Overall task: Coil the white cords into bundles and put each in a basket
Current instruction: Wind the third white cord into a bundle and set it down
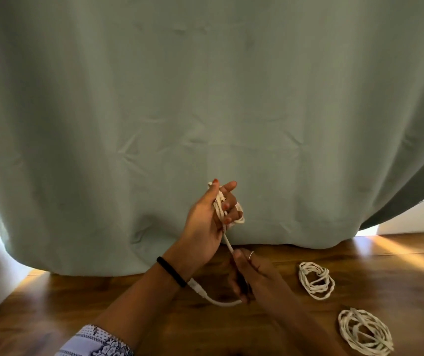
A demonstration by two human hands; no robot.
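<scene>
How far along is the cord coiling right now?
Done: two coiled white cord bundles lie on the wooden table. In hand: the left hand holds a third white cord looped round its fingers while the right hand feeds the tail. Left: finishing it and basketing all three; no basket shows.

Left hand (205, 219) holds white cord (227, 242) looped round its fingers; right hand (250, 274) pinches the tail. Two coiled bundles (316, 280) lie on wooden table (398, 265) at right.
</scene>
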